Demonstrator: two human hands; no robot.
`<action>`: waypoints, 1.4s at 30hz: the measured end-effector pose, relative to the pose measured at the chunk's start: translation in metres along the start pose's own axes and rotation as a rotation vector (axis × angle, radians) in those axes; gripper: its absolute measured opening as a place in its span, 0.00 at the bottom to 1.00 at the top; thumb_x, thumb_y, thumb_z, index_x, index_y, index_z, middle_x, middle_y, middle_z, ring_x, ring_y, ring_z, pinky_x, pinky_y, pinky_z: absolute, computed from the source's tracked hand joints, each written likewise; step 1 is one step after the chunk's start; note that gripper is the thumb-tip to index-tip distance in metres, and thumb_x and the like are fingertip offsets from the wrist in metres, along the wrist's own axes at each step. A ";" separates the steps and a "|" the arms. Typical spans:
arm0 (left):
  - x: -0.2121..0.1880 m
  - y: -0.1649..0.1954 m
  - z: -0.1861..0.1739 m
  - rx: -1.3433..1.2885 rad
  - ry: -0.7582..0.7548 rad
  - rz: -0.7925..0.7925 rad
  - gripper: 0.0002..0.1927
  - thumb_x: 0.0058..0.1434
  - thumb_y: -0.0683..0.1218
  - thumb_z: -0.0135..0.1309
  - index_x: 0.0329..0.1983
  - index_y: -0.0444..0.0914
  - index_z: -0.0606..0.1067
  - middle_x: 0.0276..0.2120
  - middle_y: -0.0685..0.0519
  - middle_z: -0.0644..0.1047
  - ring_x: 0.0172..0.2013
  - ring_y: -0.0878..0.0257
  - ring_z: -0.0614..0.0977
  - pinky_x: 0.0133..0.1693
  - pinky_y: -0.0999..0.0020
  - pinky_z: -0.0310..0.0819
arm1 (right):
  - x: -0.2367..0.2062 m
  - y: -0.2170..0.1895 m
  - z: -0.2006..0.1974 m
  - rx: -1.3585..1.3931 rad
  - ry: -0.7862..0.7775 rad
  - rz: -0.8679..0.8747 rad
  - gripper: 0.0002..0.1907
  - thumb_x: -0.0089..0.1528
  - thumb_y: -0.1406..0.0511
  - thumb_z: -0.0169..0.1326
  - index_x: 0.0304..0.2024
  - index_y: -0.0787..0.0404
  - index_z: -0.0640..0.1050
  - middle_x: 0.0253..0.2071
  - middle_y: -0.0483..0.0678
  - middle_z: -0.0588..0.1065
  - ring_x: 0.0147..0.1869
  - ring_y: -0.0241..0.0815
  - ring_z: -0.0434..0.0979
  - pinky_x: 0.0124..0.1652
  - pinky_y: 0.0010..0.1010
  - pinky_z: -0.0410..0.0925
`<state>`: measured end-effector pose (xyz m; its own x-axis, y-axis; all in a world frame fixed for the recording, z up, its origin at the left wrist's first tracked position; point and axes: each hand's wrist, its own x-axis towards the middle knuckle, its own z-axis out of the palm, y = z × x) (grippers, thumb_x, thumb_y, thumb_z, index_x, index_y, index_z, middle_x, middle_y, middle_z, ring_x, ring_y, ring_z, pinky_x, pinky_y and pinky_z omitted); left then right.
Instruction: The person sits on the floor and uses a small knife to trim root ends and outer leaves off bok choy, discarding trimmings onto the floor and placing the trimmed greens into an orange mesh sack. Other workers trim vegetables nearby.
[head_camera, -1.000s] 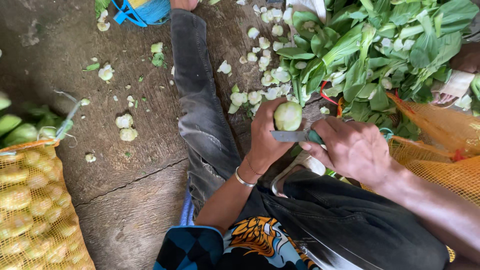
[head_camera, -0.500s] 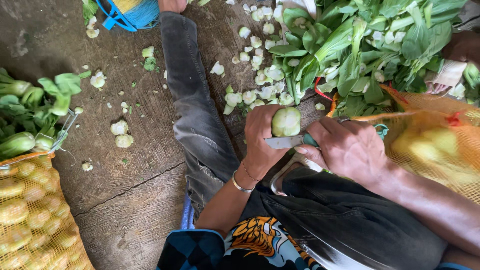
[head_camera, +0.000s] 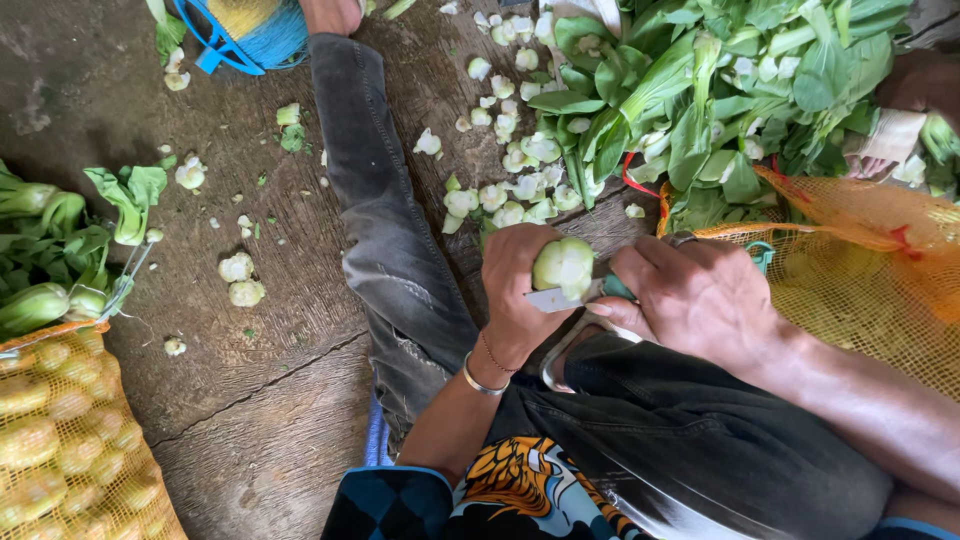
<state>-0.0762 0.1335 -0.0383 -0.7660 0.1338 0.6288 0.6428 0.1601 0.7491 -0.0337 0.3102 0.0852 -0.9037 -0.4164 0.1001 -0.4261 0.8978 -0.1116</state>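
My left hand (head_camera: 515, 285) grips the pale green base of a bok choy (head_camera: 565, 266), cut end facing up. In my right hand (head_camera: 690, 295) is a knife (head_camera: 560, 299) with a teal handle, its blade pressed across the bok choy's base. Both hands work above my lap, just over my dark trousers (head_camera: 400, 260). A silver bracelet circles my left wrist.
A pile of leafy bok choy (head_camera: 700, 90) lies ahead on the right, with cut stem pieces (head_camera: 510, 160) scattered on the wooden floor. An orange mesh sack (head_camera: 860, 270) lies at right, a mesh sack of potatoes (head_camera: 60, 450) at lower left, and more greens (head_camera: 60, 250) at left.
The view has shifted slightly; my hands keep the same hold, and the knife blade has stayed against the bok choy's base.
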 end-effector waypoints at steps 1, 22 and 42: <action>0.000 0.000 -0.001 0.014 -0.010 0.014 0.27 0.53 0.47 0.70 0.52 0.39 0.71 0.45 0.50 0.78 0.48 0.48 0.79 0.54 0.53 0.71 | 0.000 0.001 0.000 -0.003 -0.004 0.001 0.22 0.60 0.47 0.56 0.31 0.59 0.75 0.24 0.50 0.71 0.21 0.50 0.75 0.21 0.41 0.68; -0.008 -0.008 0.002 -0.006 -0.060 0.010 0.24 0.52 0.45 0.71 0.49 0.37 0.74 0.45 0.50 0.79 0.49 0.49 0.80 0.54 0.54 0.71 | 0.001 0.005 0.008 0.045 -0.069 0.028 0.23 0.62 0.48 0.54 0.29 0.60 0.73 0.23 0.50 0.72 0.21 0.51 0.75 0.22 0.43 0.67; -0.014 -0.001 0.007 -0.191 -0.078 -0.340 0.34 0.54 0.45 0.71 0.59 0.34 0.66 0.56 0.40 0.74 0.56 0.50 0.78 0.57 0.58 0.75 | -0.026 0.043 0.086 1.377 -0.344 0.559 0.27 0.72 0.45 0.43 0.52 0.61 0.73 0.29 0.38 0.65 0.28 0.31 0.60 0.25 0.26 0.58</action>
<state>-0.0660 0.1384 -0.0493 -0.9282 0.1794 0.3259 0.3354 0.0245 0.9417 -0.0327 0.3475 -0.0071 -0.8405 -0.2666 -0.4716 0.4306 0.1992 -0.8803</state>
